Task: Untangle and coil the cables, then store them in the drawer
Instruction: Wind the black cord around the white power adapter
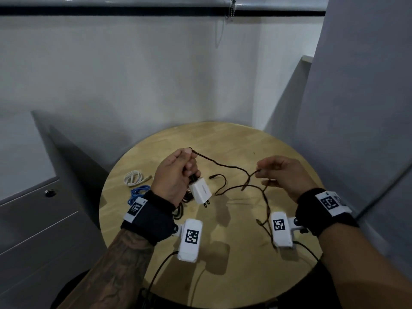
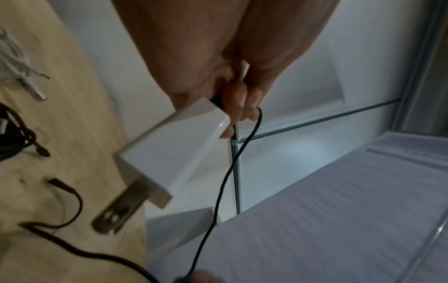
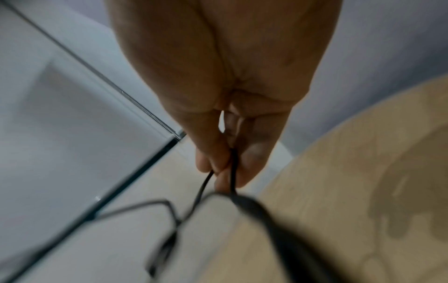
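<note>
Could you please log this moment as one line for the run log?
left hand: grips white charger, black cable | right hand: pinches black cable | drawer: not visible

Looks like an office or small meeting corner, not a home. Cues: plain white walls (image 1: 138,70), grey partition panel (image 1: 361,108) on the right, roller blind with bead chain (image 1: 231,7) up top. Grey cabinet with a keyed drawer lock (image 1: 50,192) at left. Small round wooden table (image 1: 234,139) tucked into the corner, with loose charger cables on it: a white coil (image 1: 133,178), a blue one (image 1: 139,191). Wrist views blurred, add only more white wall and grey panel.
</note>
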The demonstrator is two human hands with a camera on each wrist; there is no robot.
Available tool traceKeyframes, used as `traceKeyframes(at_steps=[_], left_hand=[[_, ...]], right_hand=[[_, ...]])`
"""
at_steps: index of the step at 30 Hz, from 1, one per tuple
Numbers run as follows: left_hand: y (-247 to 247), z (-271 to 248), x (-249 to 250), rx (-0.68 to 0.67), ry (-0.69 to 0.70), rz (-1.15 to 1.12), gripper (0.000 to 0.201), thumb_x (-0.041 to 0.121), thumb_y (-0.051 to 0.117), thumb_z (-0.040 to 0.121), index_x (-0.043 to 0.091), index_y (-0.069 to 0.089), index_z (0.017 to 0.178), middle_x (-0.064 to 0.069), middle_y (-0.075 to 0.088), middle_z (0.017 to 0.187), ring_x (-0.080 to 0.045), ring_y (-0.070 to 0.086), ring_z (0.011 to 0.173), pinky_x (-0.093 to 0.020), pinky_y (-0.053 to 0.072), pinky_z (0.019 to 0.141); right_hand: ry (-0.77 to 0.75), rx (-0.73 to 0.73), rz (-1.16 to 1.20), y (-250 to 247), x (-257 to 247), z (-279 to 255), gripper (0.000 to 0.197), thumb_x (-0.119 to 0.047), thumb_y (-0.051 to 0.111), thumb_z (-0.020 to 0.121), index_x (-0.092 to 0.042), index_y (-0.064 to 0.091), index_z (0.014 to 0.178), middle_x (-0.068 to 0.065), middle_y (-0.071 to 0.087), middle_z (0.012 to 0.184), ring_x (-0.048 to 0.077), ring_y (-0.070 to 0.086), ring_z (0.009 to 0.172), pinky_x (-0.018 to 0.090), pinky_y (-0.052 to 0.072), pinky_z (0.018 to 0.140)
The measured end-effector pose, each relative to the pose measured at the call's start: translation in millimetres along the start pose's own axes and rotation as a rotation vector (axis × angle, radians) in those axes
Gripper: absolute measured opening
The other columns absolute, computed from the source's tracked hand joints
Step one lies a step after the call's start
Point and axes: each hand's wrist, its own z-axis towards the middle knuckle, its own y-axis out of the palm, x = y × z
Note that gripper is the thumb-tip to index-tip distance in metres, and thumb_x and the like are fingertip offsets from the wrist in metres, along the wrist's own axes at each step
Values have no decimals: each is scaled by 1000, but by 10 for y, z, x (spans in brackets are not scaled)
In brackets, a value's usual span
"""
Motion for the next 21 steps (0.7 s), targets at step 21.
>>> traceKeyframes(at_steps=[21], left_hand=[[269,-3,-332,-83,21,181,21,13,48,101,2,57,85,1,46,59,-12,39,51,-28,42,61]], right_hand=[[-71,-457,-80,446,-176,-300,39,-41,53,99,-7,72,104,2,75,103,22,70,103,29,50,98]])
